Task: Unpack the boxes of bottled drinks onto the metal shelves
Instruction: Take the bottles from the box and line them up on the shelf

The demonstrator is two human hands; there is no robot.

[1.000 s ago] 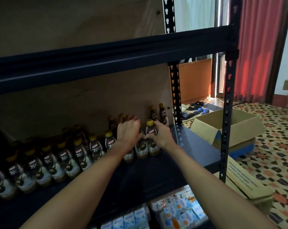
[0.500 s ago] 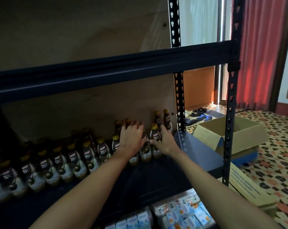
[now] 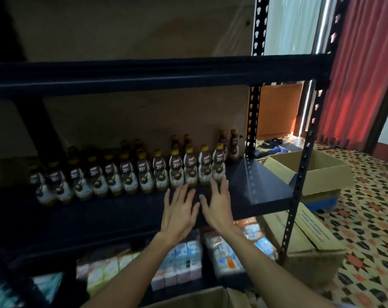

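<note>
Both hands have let go of the bottles (image 3: 189, 167). A moment ago they were among the bottles at the right end of the front row, with the fingers around them; now they are drawn back toward the person, just in front of that row. The left hand (image 3: 179, 212) and the right hand (image 3: 217, 207) lie side by side with the fingers straight and spread, and they hold nothing. Whether the palms touch the shelf (image 3: 262, 187) or only hover over it, I cannot tell.

The bottles stand upright on the middle shelf in a long front row with a few more behind, near the back board. The last ones on the right are well in line with the others, and none leans.

I think this means that this batch is set down and the step is finished. The shelf has free surface in front of the row and at its right end, so more bottles can go there. The next move is probably to reach for more from a box; an open box (image 3: 317, 172) stands on the floor to the right, but what is inside it is not visible.
</note>
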